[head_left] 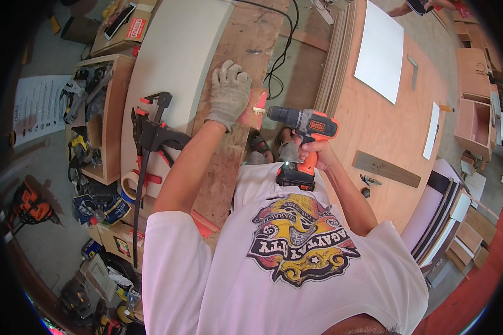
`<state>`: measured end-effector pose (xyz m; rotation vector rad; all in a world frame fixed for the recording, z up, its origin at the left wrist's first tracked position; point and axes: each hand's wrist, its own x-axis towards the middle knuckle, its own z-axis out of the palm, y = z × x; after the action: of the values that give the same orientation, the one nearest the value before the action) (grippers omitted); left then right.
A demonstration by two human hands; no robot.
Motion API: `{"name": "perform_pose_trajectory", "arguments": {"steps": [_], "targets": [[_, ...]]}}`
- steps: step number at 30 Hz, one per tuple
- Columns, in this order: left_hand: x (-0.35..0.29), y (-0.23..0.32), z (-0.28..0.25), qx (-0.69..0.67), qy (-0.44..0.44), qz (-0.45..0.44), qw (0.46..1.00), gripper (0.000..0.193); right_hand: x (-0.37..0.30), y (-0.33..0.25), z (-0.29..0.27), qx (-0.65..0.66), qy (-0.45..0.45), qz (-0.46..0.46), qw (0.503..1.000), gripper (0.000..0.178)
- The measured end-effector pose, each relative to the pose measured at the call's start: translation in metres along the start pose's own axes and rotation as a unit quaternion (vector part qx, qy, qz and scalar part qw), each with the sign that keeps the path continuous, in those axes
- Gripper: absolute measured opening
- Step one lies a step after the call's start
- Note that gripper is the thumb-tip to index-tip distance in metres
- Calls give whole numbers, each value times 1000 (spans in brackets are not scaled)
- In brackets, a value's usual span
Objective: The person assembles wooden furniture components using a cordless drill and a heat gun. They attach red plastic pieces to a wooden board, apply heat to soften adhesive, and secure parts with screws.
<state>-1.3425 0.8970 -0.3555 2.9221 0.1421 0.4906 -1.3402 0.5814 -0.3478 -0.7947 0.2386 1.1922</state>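
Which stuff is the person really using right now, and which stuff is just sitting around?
In use:
- orange cordless drill, held in the right hand
- worn wooden plank, pressed down by the gloved left hand

Just lying about:
- black bar clamp
- white sheet on the plywood table
- roll of tape

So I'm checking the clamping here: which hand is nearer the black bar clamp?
Left. The gloved left hand presses on the wooden board, just right of the black bar clamp. The bare right hand grips the orange cordless drill, farther right.
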Motion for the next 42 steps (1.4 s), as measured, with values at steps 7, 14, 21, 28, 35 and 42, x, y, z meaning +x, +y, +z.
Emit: {"name": "perform_pose_trajectory", "arguments": {"steps": [7,14,21,28,35,42], "targets": [[0,0,0,14,-9,1,1000,16,2,2,6,-22,-14,26,999,49],[0,-4,-5,26,-40,12,999,16,3,-5,7,-9,14,30,999,47],[-2,-3,1,15,-9,-8,1000,16,7,10,22,-94,-8,53,994,43],[-4,-5,-6,4,-41,1,999,17,-13,3,19,-60,21,-3,998,38],[0,-4,-9,38,-50,-2,998,16,-6,1,16,-67,30,17,997,38],[-2,-4,-6,18,-37,-6,999,17,-9,11,11,-56,22,16,998,45]]}}
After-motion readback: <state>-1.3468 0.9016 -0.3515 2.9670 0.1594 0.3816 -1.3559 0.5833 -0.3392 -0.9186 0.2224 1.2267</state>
